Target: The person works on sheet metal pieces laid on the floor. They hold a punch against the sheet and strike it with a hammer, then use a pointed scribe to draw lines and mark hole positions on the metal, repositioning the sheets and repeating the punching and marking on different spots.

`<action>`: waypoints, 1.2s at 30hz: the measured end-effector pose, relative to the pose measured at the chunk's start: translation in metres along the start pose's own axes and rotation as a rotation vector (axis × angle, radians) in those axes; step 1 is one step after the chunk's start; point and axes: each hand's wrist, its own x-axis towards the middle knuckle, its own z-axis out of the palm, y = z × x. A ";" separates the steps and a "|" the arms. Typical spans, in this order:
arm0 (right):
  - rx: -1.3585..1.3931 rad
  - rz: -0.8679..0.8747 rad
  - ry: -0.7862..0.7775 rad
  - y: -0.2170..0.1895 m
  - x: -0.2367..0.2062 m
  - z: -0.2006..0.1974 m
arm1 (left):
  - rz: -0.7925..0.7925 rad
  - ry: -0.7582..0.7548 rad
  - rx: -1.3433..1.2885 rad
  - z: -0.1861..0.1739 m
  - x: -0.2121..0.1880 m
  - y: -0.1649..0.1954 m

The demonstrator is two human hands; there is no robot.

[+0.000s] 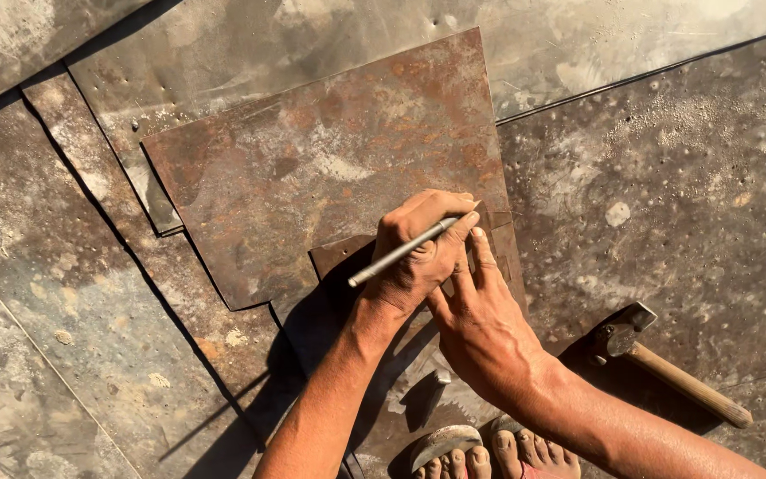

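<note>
Gripping a thin metal rod [401,252], the left hand [420,257] is curled tight around it, tip down near the right edge of the rusty plate [312,168]. Right hand [482,324] lies flat beside it, fingers together, touching the left. Hammer [667,368] sits off right on the sheet floor [684,195].

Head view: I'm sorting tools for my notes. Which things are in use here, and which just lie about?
In use:
- thin metal rod, gripped in the left hand
- small rusty plate, under both hands
- right hand, pressed against the left hand
- large rusty sheet beneath

Lying about:
- hammer, untouched at the right
- grey floor sheets
</note>
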 end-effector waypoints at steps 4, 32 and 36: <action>0.059 0.079 -0.063 -0.001 -0.002 0.001 | 0.016 -0.103 0.110 -0.001 0.006 -0.002; -0.253 0.209 -0.356 -0.046 0.054 -0.016 | 0.064 -0.205 0.329 -0.115 -0.024 -0.005; -0.250 0.203 -0.347 -0.043 0.052 -0.013 | -0.040 -0.270 0.432 -0.144 -0.034 -0.007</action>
